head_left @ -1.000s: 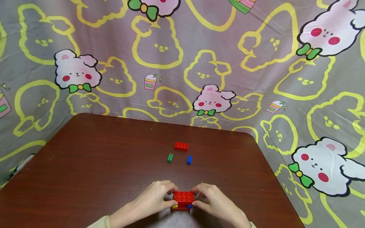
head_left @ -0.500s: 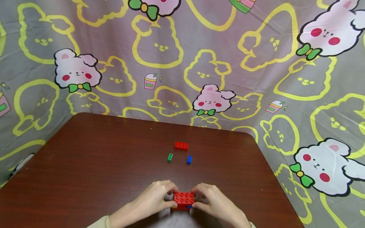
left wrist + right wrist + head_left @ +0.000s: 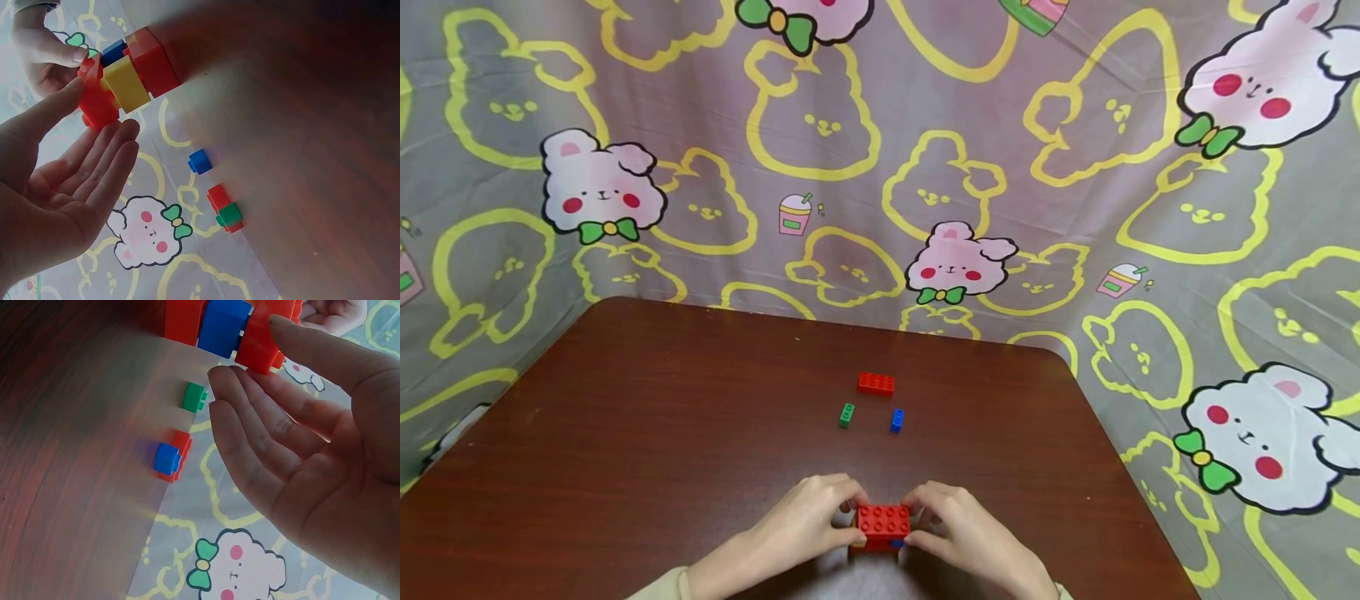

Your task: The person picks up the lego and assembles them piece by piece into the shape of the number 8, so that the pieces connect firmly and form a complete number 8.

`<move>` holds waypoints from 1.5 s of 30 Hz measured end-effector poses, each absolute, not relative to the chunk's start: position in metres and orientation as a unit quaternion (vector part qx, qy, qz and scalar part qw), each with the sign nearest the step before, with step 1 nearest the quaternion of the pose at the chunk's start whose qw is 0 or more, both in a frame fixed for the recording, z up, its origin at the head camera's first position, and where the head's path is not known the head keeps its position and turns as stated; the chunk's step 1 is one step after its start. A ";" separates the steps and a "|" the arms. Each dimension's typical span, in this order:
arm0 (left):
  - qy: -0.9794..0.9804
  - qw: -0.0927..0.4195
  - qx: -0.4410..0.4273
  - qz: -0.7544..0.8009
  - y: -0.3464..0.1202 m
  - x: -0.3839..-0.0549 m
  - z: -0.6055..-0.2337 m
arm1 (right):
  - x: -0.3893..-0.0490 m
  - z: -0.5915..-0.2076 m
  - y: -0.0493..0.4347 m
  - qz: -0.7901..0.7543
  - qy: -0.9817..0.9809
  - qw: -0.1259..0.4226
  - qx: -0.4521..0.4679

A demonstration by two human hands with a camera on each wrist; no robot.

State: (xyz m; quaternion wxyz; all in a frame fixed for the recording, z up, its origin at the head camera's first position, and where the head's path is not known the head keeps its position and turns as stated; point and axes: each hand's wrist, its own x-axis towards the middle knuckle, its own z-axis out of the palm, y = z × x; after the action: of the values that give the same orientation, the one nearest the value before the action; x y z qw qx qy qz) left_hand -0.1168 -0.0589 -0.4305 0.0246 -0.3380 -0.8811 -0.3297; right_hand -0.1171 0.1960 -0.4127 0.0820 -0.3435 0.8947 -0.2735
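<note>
A red eight-stud brick (image 3: 883, 520) forms the top of a small stack near the table's front. My left hand (image 3: 816, 518) pinches its left end between thumb and fingers, while my right hand (image 3: 961, 530) pinches the right end. Under it, a yellow brick (image 3: 127, 85) stands on the left and a blue brick (image 3: 223, 328) on the right. Both sit on a lower red brick (image 3: 153, 62). The wrist views show a narrow gap with studs between the top brick and the two below. The stack's rear is hidden in the head view.
Farther back on the brown table (image 3: 700, 417) lie a loose red brick (image 3: 876, 383), a small green brick (image 3: 847, 415) and a small blue brick (image 3: 897, 420). A patterned curtain (image 3: 850, 200) hangs behind the table and along its sides.
The top red brick has come down and levelled slightly, so less of the yellow and blue bricks shows in front. Both hands keep their hold; the loose bricks stay put.
</note>
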 end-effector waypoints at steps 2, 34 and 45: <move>-0.882 0.024 -0.337 -0.330 -0.059 -0.117 -0.430 | -0.117 -0.413 0.196 -0.274 0.893 0.076 -0.350; -0.863 0.003 -0.338 -0.377 -0.059 -0.122 -0.431 | -0.117 -0.416 0.192 -0.270 0.873 0.017 -0.405; -0.859 -0.017 -0.333 -0.389 -0.061 -0.125 -0.430 | -0.119 -0.414 0.192 -0.278 0.878 0.049 -0.387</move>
State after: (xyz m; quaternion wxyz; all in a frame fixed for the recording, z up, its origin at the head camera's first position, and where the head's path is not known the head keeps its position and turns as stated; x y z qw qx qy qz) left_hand -0.1248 -0.0606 -0.4297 -0.0173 -0.3330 -0.8588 -0.3889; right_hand -0.1186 0.1916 -0.4143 0.0489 -0.3866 0.8781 -0.2777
